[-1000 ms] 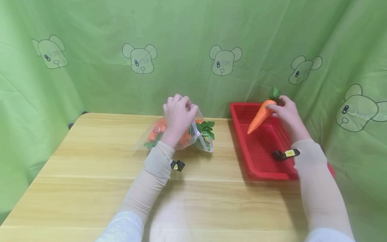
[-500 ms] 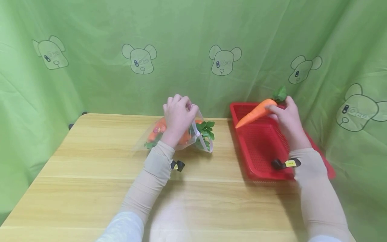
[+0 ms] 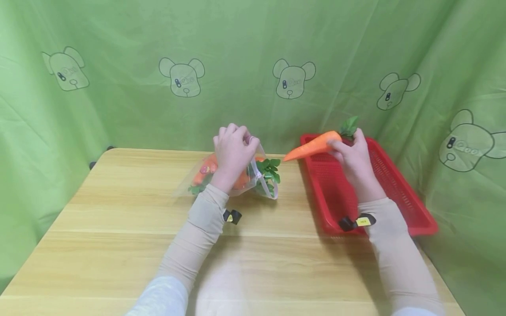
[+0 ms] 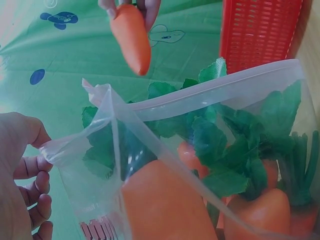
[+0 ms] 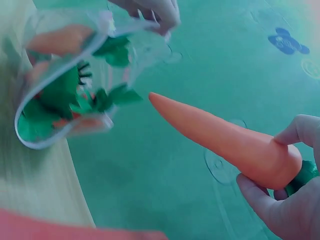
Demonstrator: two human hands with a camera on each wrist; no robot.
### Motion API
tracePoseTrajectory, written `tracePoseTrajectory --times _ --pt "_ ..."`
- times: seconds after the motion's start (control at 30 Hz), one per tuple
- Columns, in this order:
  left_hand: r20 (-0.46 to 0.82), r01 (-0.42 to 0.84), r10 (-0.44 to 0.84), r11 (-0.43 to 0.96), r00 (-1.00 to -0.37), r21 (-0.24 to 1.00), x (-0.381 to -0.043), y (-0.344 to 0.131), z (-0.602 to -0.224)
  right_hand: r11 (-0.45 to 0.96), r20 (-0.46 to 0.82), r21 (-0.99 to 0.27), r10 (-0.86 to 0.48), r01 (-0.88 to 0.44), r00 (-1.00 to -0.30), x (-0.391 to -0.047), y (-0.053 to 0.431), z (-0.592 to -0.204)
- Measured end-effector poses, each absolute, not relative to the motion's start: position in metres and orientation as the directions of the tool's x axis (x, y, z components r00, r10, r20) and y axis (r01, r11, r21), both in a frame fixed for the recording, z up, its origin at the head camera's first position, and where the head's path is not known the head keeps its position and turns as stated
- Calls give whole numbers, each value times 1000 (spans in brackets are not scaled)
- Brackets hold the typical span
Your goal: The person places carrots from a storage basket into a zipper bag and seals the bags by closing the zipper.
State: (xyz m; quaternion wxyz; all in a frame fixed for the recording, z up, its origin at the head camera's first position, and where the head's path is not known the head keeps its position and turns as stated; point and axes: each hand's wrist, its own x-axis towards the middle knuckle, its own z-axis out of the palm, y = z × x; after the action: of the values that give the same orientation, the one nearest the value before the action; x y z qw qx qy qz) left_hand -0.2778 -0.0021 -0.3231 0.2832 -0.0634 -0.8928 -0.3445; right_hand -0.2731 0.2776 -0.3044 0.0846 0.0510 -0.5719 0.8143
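Observation:
My left hand (image 3: 235, 149) pinches the upper edge of a clear zip bag (image 4: 90, 150) between thumb and forefinger. The bag lies on the table with its mouth open to the right. Inside are several orange carrots (image 4: 165, 205) with green leaves, some leaves (image 3: 270, 169) poking out of the mouth. My right hand (image 3: 352, 158) grips a carrot (image 3: 314, 147) by its thick end, just below the leafy top. Its tip points left, short of the bag's mouth (image 5: 60, 95). The carrot hangs in the air, partly over the left edge of the red basket (image 3: 322, 215).
The red basket stands at the right of the wooden table (image 3: 118, 254), under the right forearm. A green curtain (image 3: 237, 44) with bear-head outlines hangs close behind the table and along both sides.
My right hand has carried the carrot left from over the basket toward the bag. The carrot has swung from steeply tip-down to nearly level. My left hand and the bag have stayed put.

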Motion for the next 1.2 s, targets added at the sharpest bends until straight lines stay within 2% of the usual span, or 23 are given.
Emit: tracePoseTrajectory --times 0.3,0.5,0.7,0.9,1.2 --pt "548 308 -82 754 -832 581 -278 -2 -323 -308 191 -928 89 -209 -978 -273 241 -310" --pt "552 310 -82 756 -830 577 -278 -2 -323 -162 169 -970 101 -184 -980 -275 219 -315" --pt "551 303 -88 758 -830 577 -279 -3 -324 86 178 -981 45 -174 -983 -277 204 -327" --pt "550 306 -81 759 -831 574 -279 -4 -323 109 128 -986 6 -127 -992 -275 191 -335" --pt "556 308 -79 765 -827 566 -278 -5 -322 278 129 -948 -105 -154 -986 -274 181 -343"
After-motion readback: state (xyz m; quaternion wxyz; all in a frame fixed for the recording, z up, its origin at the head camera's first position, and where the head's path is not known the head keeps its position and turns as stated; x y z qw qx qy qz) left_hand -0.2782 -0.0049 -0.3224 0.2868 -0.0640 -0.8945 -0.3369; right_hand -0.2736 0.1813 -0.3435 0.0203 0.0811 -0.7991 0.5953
